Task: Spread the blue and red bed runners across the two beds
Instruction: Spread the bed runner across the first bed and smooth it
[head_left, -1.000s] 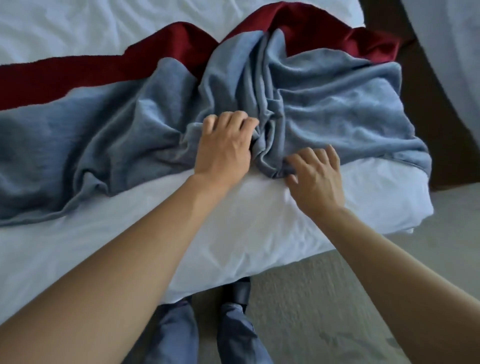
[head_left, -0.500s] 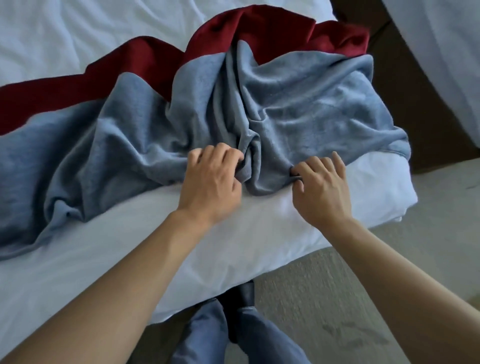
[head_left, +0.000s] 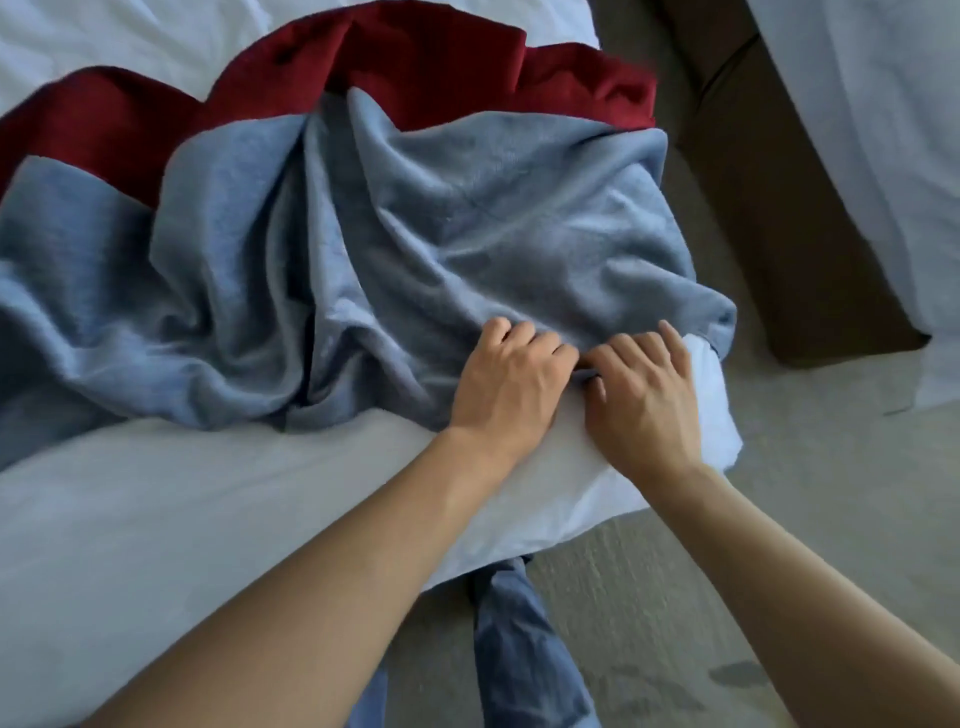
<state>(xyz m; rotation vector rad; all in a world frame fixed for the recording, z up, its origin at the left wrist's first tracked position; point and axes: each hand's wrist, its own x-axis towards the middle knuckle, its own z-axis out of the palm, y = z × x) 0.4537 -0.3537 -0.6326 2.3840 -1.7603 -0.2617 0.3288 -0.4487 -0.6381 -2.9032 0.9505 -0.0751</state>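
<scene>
**Blue runner gripped at the corner of a white bed**

Blue fleece, the blue bed runner, is seen heaped in deep folds across the near corner of a white bed. Its near edge is bunched just short of the mattress edge, and its right end droops over the bed's corner. Behind it and partly beneath it, the red bed runner is crumpled. A strip of bare white sheet is left between the runner and the bed's edge. Grey carpet is seen to the right, then a brown bed base and a second white bed. The left hand and right hand are placed side by side, almost touching, at the runner's near edge beside the corner. Both sets of fingers are curled, with blue fabric pinched in them.
</scene>
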